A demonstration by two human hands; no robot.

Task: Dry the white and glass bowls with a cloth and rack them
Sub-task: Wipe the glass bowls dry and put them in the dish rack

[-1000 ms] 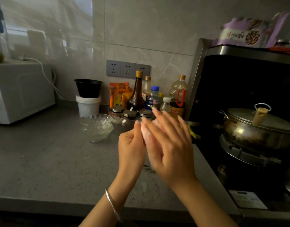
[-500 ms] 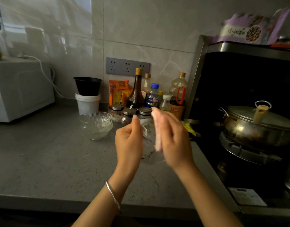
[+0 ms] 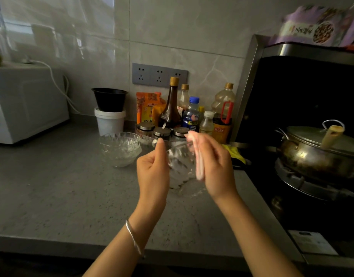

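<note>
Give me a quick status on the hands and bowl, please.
Left hand grips glass bowl above the counter. Right hand holds pink cloth against it. Stacked glass bowls sit left, clear of hands. No rack in view.

One wide camera rides on my head, looking forward and down, close over the counter (image 3: 62, 196); the stove (image 3: 312, 186) sits at three o'clock.

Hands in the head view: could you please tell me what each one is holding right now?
Left hand: closed, pinching the glass bowl by its rim.
Right hand: closed, holding the pink cloth.
</note>
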